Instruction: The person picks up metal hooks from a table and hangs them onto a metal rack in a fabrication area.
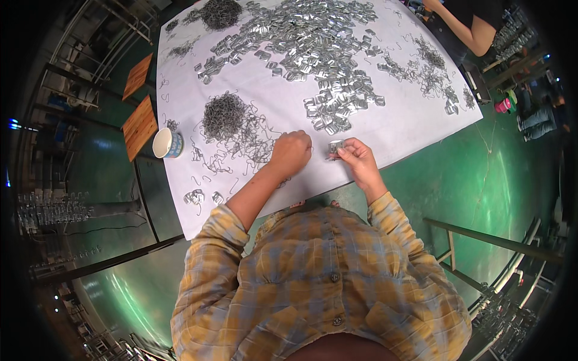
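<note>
Between the thumb and fingers of my right hand (pixel 356 159) is a small shiny metal clip (pixel 335 146), held just above the white tabletop near its front edge. My left hand (pixel 292 151) is closed, knuckles up, at the right side of a scatter of thin wire hooks (pixel 244 141); whatever its fingers hold is hidden. Behind that scatter rises a dense dark heap of the same hooks (pixel 224 115). A large pile of shiny metal clips (pixel 334 90) spreads from beyond my hands to the far side of the table.
A paper cup (pixel 168 144) stands at the table's left edge. Several clips (pixel 194 197) lie at the near left corner. Another hook heap (pixel 220 13) sits at the far left, and loose hooks (pixel 428 66) at the right. A co-worker's arm (pixel 460 27) is at the far right corner. Wooden stools (pixel 139 128) stand left.
</note>
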